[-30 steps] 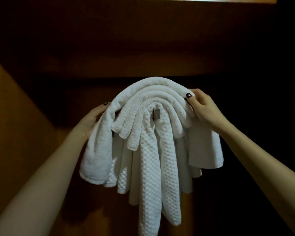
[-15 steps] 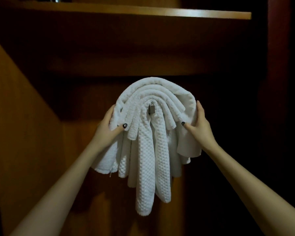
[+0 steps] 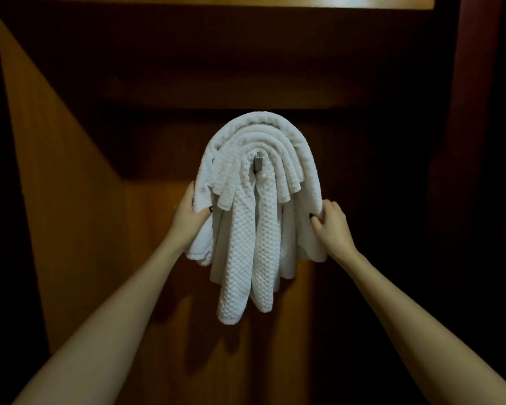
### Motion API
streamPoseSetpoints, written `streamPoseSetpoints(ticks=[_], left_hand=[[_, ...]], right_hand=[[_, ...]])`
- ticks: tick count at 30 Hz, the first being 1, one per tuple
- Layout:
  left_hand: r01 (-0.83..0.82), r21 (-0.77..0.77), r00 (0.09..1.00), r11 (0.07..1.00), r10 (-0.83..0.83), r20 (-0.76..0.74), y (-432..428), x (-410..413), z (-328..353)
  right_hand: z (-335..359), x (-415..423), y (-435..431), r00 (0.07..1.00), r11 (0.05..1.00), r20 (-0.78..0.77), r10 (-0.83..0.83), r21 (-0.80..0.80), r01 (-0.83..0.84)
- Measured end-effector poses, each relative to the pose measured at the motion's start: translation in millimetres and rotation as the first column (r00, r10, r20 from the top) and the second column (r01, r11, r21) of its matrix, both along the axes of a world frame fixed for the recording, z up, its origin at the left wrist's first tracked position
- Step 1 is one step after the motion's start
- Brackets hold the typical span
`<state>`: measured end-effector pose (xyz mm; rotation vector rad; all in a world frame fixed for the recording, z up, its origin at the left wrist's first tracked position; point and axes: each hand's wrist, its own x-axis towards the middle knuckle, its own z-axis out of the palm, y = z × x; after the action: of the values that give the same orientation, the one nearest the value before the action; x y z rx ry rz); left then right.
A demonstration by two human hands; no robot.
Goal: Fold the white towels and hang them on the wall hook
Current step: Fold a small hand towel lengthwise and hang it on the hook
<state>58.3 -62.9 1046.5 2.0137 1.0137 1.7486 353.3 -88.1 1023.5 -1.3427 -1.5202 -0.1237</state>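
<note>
Reaching up from below, the hands meet the bundle at its flanks: the left hand (image 3: 187,217) grips the left fall of the outer towel (image 3: 311,171), thumb in front, and the right hand (image 3: 330,222) pinches its right edge with curled fingers. The towels (image 3: 243,252) lie between the hands, draped in nested arches over the hook (image 3: 258,164), their long axis hanging straight down, and both hands are about equally near. The outer falls look bunched, so I judge the next move is smoothing the two sides. Behind is the wood wall (image 3: 158,287), a side panel (image 3: 56,171) at left and a shelf (image 3: 333,1) overhead. Nothing blocks the hands.
</note>
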Motion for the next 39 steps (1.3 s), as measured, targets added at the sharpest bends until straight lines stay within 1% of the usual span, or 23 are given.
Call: streamPoseSetpoints(ticks=[3,5,8,10,11,13,15,17,20,23,25,29,31,33,35,37,39], left_hand=[[-0.160,0.018,0.986,0.987,0.159,0.047,-0.7,7.8,-21.4],[-0.251,0.014,0.967,0.968,0.250,0.055,1.1,10.2,-27.9],[-0.326,-0.058,0.943,0.944,0.328,0.049,-1.3,16.6,-36.2],[-0.333,-0.064,0.942,0.941,0.335,0.033,-6.0,24.5,-42.7],[-0.330,-0.058,0.943,0.942,0.332,0.035,-8.2,28.2,-45.7],[-0.339,-0.044,0.939,0.940,0.341,0.053,-12.0,33.3,-50.8],[-0.353,-0.051,0.932,0.934,0.356,0.063,-14.0,35.8,-55.9],[-0.366,-0.076,0.928,0.928,0.370,0.047,-15.1,38.6,-61.2],[-0.405,-0.087,0.914,0.910,0.406,-0.004,-16.8,46.2,-70.2],[-0.434,-0.105,0.901,0.895,0.434,-0.023,-18.8,50.4,-77.0],[-0.414,-0.123,0.910,0.902,0.413,-0.034,-22.2,48.2,-81.7],[-0.314,-0.164,0.949,0.935,0.307,-0.064,-37.1,39.7,-95.3],[-0.297,-0.187,0.954,0.936,0.281,-0.109,-47.0,33.0,-103.2],[-0.319,-0.213,0.937,0.924,0.274,-0.217,-58.0,23.7,-111.4],[-0.348,-0.217,0.911,0.912,0.275,-0.306,-71.1,12.9,-121.6],[-0.380,-0.239,0.883,0.894,0.274,-0.380,-90.9,2.7,-134.8],[-0.406,-0.268,0.844,0.874,0.245,-0.478,-116.2,-8.3,-150.5]], right_hand=[[-8.7,0.4,4.9,0.997,0.998,-0.066,0.046,-0.046,-0.049],[-12.5,3.1,8.7,0.996,0.998,-0.077,0.045,-0.049,-0.049],[-21.5,6.8,11.5,0.996,0.997,-0.070,0.060,-0.045,-0.063],[-32.9,9.3,8.9,0.992,0.994,-0.078,0.097,-0.040,-0.100],[-39.4,10.6,6.2,0.986,0.989,-0.092,0.140,-0.034,-0.144],[-50.7,13.7,0.4,0.955,0.965,-0.154,0.255,-0.018,-0.261],[-58.1,16.3,-2.9,0.929,0.949,-0.206,0.308,-0.008,-0.316],[-62.3,15.1,-3.8,0.932,0.950,-0.203,0.301,-0.023,-0.312],[-66.3,7.7,-4.9,0.947,0.954,-0.153,0.284,-0.051,-0.295],[-69.2,1.9,-7.7,0.952,0.962,-0.161,0.259,-0.050,-0.270],[-70.6,-1.5,-9.3,0.954,0.964,-0.160,0.252,-0.051,-0.263],[-83.3,-10.4,-18.8,0.947,0.956,-0.187,0.260,-0.087,-0.280],[-93.4,-14.5,-28.7,0.928,0.939,-0.241,0.284,-0.124,-0.320],[-103.6,-18.6,-40.9,0.918,0.924,-0.265,0.295,-0.167,-0.345],[-115.1,-25.9,-54.4,0.931,0.913,-0.233,0.280,-0.235,-0.333],[-126.9,-37.9,-70.0,0.949,0.897,-0.165,0.269,-0.317,-0.309],[-138.6,-55.5,-88.6,0.951,0.868,-0.088,0.297,-0.391,-0.307]])
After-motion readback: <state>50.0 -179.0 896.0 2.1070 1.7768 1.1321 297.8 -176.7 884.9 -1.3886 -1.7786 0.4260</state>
